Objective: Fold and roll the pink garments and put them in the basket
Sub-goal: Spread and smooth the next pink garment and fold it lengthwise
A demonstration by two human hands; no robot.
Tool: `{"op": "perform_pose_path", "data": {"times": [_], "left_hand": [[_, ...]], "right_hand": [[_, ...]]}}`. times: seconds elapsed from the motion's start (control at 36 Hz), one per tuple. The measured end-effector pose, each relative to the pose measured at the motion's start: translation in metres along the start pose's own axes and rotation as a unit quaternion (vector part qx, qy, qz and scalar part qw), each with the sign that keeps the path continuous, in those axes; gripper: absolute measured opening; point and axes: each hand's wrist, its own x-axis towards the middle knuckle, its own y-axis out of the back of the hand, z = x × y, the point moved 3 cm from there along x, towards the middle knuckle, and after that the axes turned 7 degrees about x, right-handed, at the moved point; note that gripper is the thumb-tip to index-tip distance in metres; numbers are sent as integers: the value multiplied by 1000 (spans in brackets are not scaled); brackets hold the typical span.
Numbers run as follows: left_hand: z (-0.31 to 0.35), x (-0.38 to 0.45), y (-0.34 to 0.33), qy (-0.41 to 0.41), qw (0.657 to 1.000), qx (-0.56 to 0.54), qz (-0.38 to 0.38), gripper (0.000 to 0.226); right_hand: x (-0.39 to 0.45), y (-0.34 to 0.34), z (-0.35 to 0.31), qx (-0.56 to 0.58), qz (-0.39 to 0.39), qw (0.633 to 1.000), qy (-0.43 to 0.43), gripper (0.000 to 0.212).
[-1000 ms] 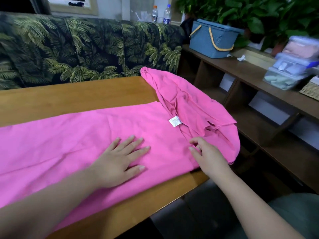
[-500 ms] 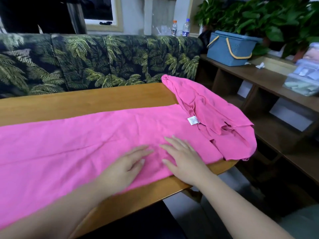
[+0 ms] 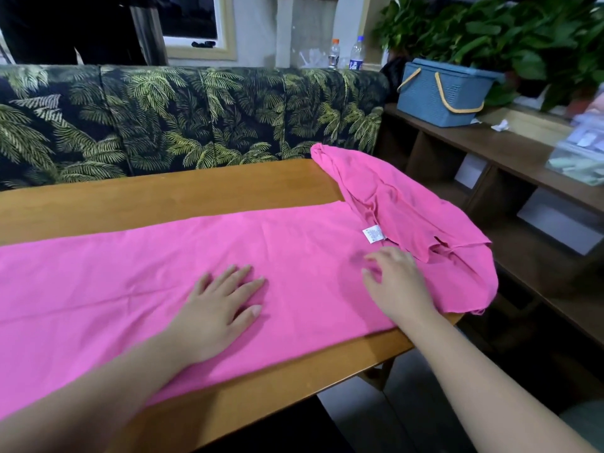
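A pink garment (image 3: 137, 273) lies spread flat along the wooden table (image 3: 163, 197), reaching past the left edge of the view. Its right end (image 3: 408, 204) is bunched and folded over, hanging off the table's right end, with a white label (image 3: 373, 233) showing. My left hand (image 3: 219, 308) rests flat on the cloth, fingers spread. My right hand (image 3: 397, 282) lies palm down on the cloth just below the label, fingers apart and slightly blurred. A blue basket (image 3: 441, 93) with yellow handles stands on the shelf at the far right.
A sofa with a palm-leaf print (image 3: 196, 119) runs behind the table. A dark wooden shelf unit (image 3: 510, 165) on the right carries plastic boxes (image 3: 578, 158) and a scrap of white paper (image 3: 500, 125). Green plants (image 3: 506, 34) and two bottles (image 3: 346, 55) stand at the back.
My right hand slid left across the cloth, then back right toward the label. My left hand stayed flat on the garment. The view tilted up.
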Motion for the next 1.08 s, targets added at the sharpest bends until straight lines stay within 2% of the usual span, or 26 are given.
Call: {"op": "perform_pose_path", "data": {"times": [0.08, 0.19, 0.28, 0.36, 0.47, 0.56, 0.61, 0.67, 0.75, 0.83, 0.94, 1.03, 1.08], "left_hand": [[31, 30, -2, -36, 999, -2, -2, 107], [60, 73, -5, -61, 998, -1, -13, 108], [74, 102, -5, -70, 997, -1, -22, 86], [86, 130, -3, -65, 998, 3, -25, 60], [102, 158, 4, -56, 996, -53, 46, 59], [104, 163, 5, -70, 975, -159, 141, 70], [102, 161, 3, -85, 959, -184, 199, 72], [101, 159, 2, -87, 954, -184, 218, 54], [99, 159, 1, -67, 956, -166, 230, 26], [98, 159, 0, -28, 959, -177, 220, 33], [97, 157, 3, 11, 962, -181, 202, 37], [97, 156, 3, 32, 966, -156, 204, 31], [97, 156, 3, 52, 969, -135, 199, 28]], "right_hand": [[13, -2, 18, -16, -17, 996, -83, 47], [31, -11, 28, -22, -19, 995, -101, 56], [41, -15, 28, -30, -6, 994, -107, 54], [49, -18, 23, 45, 18, 995, -84, 43], [55, -16, 17, 154, 52, 985, -63, 34], [51, -20, 7, 141, 17, 990, 14, 37], [43, -25, 2, 102, -14, 992, 79, 37], [38, -26, -1, 91, -35, 989, 108, 34], [35, -19, 0, 172, -62, 980, 85, 39], [45, -6, 7, 207, -39, 976, 54, 41], [71, 0, 20, 158, 1, 986, 43, 36], [92, -7, 25, 87, -34, 994, 59, 34], [104, -14, 24, 12, -60, 995, 72, 42]]}}
